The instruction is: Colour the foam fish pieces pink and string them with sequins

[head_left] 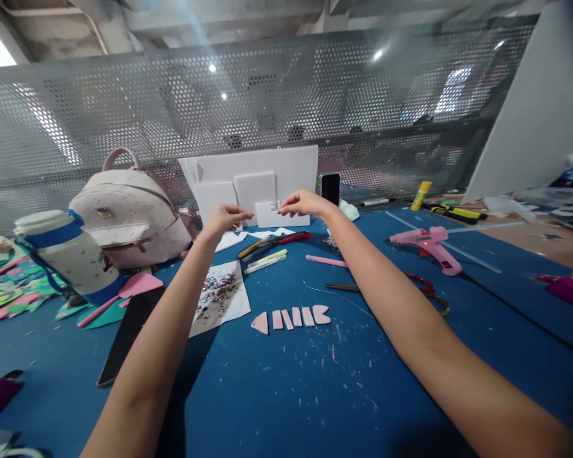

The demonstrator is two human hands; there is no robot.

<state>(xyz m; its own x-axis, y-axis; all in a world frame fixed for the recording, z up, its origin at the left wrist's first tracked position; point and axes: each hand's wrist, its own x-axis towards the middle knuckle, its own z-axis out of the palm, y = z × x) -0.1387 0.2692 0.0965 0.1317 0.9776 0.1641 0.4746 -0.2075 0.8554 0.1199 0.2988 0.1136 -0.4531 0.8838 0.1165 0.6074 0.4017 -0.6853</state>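
Both my arms reach far out over the blue table [277, 394]. My left hand [226, 217] and my right hand [303, 203] are pinched, fingertips facing each other, in front of white foam boards [258, 184] that lean against the mesh fence. Whatever is between the fingers is too small to make out. Below the hands lie pens and markers [270, 249]. Closer to me, a row of pink foam pieces [291, 317] lies on the table, beside a white sheet with glitter [222, 296].
A pink glue gun [430, 245], scissors [410, 286] and a phone [330, 188] sit to the right. A pale backpack [128, 213], a bottle [69, 254], a black ruler [128, 334] and coloured foam scraps [9, 286] lie on the left.
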